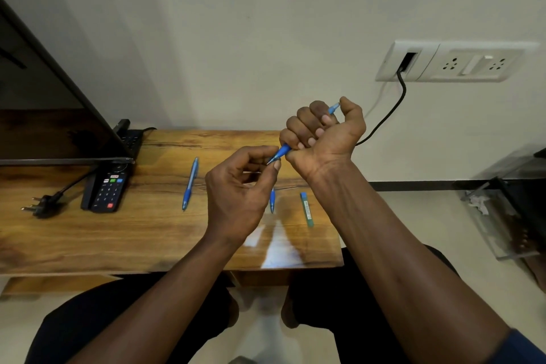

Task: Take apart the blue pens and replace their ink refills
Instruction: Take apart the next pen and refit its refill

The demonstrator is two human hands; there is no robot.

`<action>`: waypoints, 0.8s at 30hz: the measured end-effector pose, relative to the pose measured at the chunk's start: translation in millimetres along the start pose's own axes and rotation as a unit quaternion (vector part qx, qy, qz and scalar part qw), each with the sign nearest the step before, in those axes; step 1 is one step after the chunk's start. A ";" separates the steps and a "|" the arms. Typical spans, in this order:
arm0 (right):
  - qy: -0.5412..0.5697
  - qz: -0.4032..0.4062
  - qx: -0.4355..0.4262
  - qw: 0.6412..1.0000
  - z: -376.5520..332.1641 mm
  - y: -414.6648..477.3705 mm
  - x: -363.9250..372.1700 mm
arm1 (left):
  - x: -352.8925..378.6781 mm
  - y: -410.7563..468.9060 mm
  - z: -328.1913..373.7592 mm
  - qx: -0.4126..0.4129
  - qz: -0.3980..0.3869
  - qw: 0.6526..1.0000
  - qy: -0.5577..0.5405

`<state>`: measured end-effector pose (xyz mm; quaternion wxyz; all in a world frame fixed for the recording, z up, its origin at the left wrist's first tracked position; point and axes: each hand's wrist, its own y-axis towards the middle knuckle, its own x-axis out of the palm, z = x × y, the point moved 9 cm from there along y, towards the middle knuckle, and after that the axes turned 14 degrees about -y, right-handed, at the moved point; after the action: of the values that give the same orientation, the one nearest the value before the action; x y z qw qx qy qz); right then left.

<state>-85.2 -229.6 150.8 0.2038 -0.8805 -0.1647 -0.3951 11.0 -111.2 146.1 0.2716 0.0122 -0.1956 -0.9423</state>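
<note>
The scene is being viewed from head height, forward and downward, close over the left hand (239,186), right hand (322,133) and wooden table (88,239).

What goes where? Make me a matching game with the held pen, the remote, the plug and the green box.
Things: 1 held pen; 2 remote; 3 plug; 4 green box.
Places: A left end of the table; B by the screen corner; C gripped by right hand, tip pinched by left hand; D right end of the table.
Pairs: 1-C, 2-B, 3-A, 4-D.
</note>
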 end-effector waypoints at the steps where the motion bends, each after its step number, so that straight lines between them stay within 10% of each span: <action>1: -0.002 -0.007 0.001 1.000 0.1 0.2 0.9 | 0.4 -0.2 0.5 0.000 -0.002 1.000 0.001; 24: 0.001 -0.056 -0.018 0.998 -4.5 1.8 9.1 | -0.6 3.9 -2.3 -0.012 0.001 1.000 -0.022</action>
<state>-81.5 -232.3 160.1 0.1653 -0.8732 -0.2065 -0.4094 13.8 -114.7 145.4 0.2679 -0.0121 -0.1901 -0.9444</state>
